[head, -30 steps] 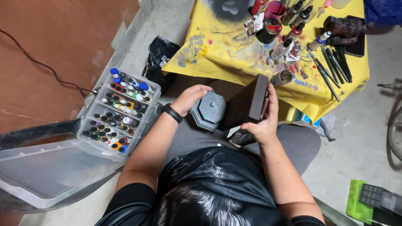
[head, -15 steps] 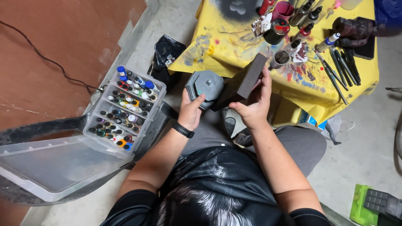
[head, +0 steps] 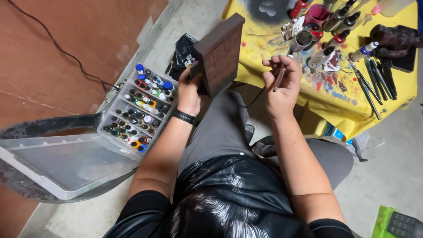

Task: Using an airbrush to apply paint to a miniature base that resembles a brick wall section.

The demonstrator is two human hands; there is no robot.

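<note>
Hidden: our left hand [head: 190,90] grips the dark brown block [head: 219,55], fingers behind it.
Right hand [head: 282,83]: clamped on a thin brush [head: 280,76].
Surface: yellow, paint-spattered cloth [head: 352,105]; concrete floor [head: 396,167].

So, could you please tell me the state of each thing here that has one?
Left hand: gripping the dark brown block, held upright.
Right hand: closed on a thin airbrush-like tool.
Clear plastic case: lid open, paint bottles standing capped inside.
Yellow table cover: spattered with paint.
Metal cup: upright, uncovered.
</note>
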